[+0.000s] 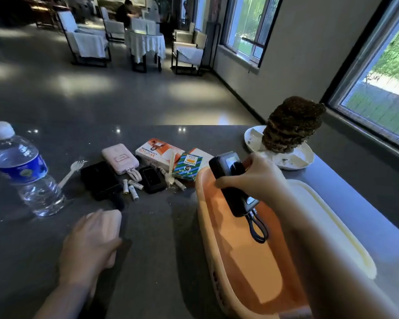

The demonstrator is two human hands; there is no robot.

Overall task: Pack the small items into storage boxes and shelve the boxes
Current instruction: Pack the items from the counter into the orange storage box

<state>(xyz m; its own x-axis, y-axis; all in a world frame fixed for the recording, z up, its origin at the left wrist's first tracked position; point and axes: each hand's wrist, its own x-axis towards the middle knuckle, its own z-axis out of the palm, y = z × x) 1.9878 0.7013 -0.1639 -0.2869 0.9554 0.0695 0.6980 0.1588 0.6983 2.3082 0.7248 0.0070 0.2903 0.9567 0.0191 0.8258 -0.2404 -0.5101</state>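
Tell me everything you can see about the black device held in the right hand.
The black device is a thick, rounded block, seemingly matte plastic, with a small lit screen at its top end. A short black cable loop hangs from its lower end. It is tilted, lower end down, over the orange box. The right hand grips its upper part; whether it touches the box is unclear.

Three power banks (230,180), four batteries (133,192), two forks (70,170), three small cartons (158,153), one water bottle (21,171), one orange box (244,249).
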